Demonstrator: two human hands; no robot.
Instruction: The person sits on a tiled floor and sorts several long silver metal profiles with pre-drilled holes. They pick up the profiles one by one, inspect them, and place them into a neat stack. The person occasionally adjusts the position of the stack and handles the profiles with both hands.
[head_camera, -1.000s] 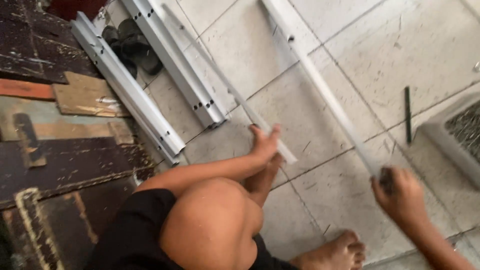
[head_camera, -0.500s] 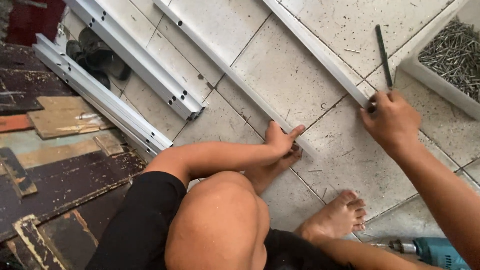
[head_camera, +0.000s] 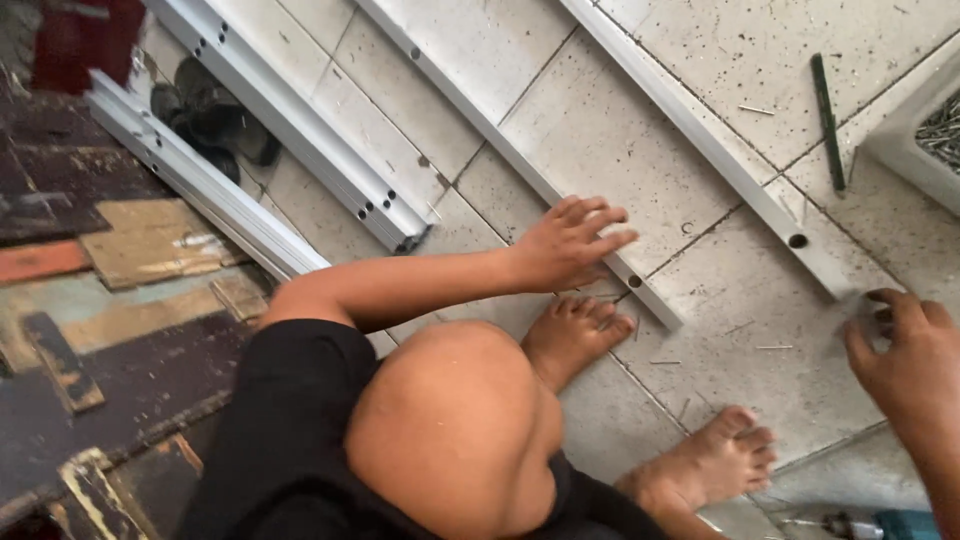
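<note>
Two white rails (head_camera: 640, 275) on the tiled floor (head_camera: 700, 40) look drilled but unjoined: left hand (head_camera: 570, 245) flat, fingers spread, right hand (head_camera: 905, 350) curled at rail end, drill (head_camera: 870, 525) idle.

matt white metal rails (head_camera: 520, 165), speckled floor tiles (head_camera: 700, 60), worn wood boards (head_camera: 150, 240)

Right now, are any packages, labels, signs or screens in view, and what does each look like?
No labels, signs or screens show.
Pale plastic tray of loose metal nails: at the right edge, on the tiled floor, partly cut off; rectangular, whitish walls, grey nails inside. It lies up-frame of the right hand.
</note>
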